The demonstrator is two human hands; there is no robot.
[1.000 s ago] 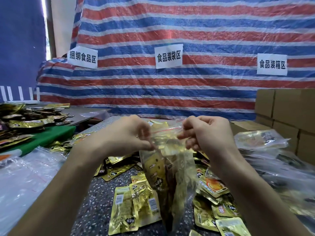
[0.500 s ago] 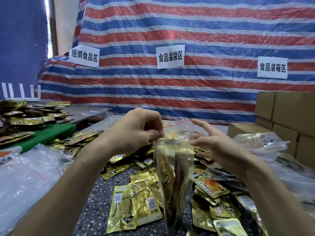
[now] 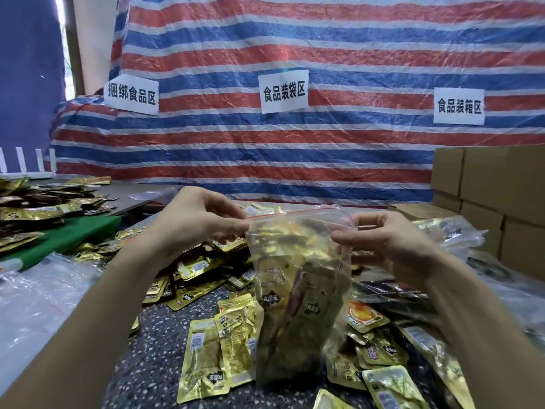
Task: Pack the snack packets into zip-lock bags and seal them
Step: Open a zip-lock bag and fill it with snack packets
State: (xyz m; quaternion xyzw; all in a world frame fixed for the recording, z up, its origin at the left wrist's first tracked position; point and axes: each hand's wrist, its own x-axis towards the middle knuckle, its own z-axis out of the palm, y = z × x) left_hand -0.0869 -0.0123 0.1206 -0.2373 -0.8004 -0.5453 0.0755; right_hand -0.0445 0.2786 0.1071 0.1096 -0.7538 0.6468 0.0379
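You hold the filled zip-lock bag (image 3: pixel 298 276) upright between both hands
Your left hand (image 3: pixel 200 222) pinches its top left corner; your right hand (image 3: pixel 389 246) closes thumb and fingers on the top right edge. Snack packets (image 3: pixel 295 255) fill it, loose packets (image 3: pixel 206 355) crowd the table (image 3: pixel 153 364) beneath and right of your grip

A tarpaulin (image 3: pixel 324 149) striped red, blue and white covers the back wall. Three white paper signs (image 3: pixel 283 90) with black Chinese characters hang on it. Right of it stand stacked cardboard boxes (image 3: pixel 489 184). Left of it hangs a dark blue sheet (image 3: pixel 29 72), with a narrow strip of daylight (image 3: pixel 60 22) between them.
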